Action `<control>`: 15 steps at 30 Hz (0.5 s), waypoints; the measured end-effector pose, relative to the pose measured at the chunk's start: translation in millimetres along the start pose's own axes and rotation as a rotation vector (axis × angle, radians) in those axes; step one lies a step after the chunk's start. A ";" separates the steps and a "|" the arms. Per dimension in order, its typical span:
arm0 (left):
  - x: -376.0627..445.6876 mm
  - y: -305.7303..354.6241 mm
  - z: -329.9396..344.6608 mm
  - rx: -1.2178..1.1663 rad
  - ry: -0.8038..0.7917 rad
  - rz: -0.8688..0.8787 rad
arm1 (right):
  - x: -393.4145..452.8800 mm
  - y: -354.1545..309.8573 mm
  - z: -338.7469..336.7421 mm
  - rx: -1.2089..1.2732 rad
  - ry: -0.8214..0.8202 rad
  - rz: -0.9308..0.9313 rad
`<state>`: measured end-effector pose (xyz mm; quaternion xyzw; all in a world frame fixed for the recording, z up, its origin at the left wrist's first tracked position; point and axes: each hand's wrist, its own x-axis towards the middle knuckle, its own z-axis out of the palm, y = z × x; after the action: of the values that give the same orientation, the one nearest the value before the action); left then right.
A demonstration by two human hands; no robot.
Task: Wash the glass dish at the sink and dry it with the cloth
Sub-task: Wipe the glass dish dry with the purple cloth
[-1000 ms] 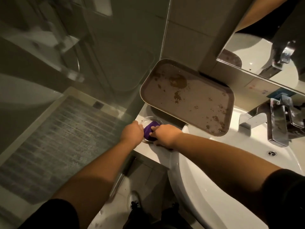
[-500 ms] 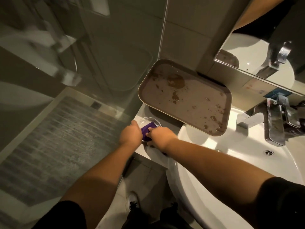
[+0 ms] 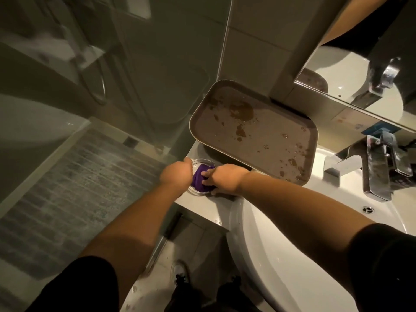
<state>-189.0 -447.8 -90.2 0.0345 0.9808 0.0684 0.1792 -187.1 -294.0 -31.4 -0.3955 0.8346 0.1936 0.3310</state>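
Note:
A small round glass dish (image 3: 203, 162) sits on the white counter (image 3: 209, 206) left of the basin. My left hand (image 3: 176, 173) grips the dish's left rim and covers that side. A bunched purple cloth (image 3: 199, 180) lies inside the dish. My right hand (image 3: 225, 181) presses the cloth into the dish, fingers curled over it. Most of the dish is hidden under both hands and the cloth.
A brown tray (image 3: 254, 134) spotted with water leans over the counter just behind the dish. The white basin (image 3: 270, 255) lies to the right, with a chrome faucet (image 3: 378, 167) and a mirror (image 3: 360, 86) above. A glass shower panel (image 3: 112, 86) stands left of the counter.
My right hand has shifted slightly over the cloth inside the dish. My left hand keeps its hold on the rim. The dish stays in the same spot on the counter.

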 end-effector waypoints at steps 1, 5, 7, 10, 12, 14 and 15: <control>-1.4 1.6 0.9 -0.008 0.005 -0.025 | 1.2 -2.8 1.0 0.026 -0.005 0.028; -11.6 9.0 7.3 -0.172 0.046 -0.157 | 12.1 -23.8 8.0 0.234 0.032 0.211; -19.8 14.7 10.2 -0.277 0.057 -0.236 | 15.5 -34.8 11.5 0.368 0.109 0.305; -28.8 15.7 13.1 -0.359 0.062 -0.291 | 12.8 -36.9 13.0 0.348 0.139 0.284; -29.3 11.1 12.4 -0.390 0.052 -0.243 | 6.5 -25.7 11.5 0.229 0.096 0.193; -23.7 5.5 7.9 -0.326 0.046 -0.147 | -1.0 -10.1 6.5 0.074 0.040 0.088; -17.5 3.3 5.2 -0.278 0.035 -0.090 | -4.8 -3.4 3.3 0.006 0.023 0.044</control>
<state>-170.7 -445.5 -88.4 -0.0356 0.9655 0.1959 0.1680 -180.9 -291.6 -30.6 -0.3786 0.8472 0.1939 0.3183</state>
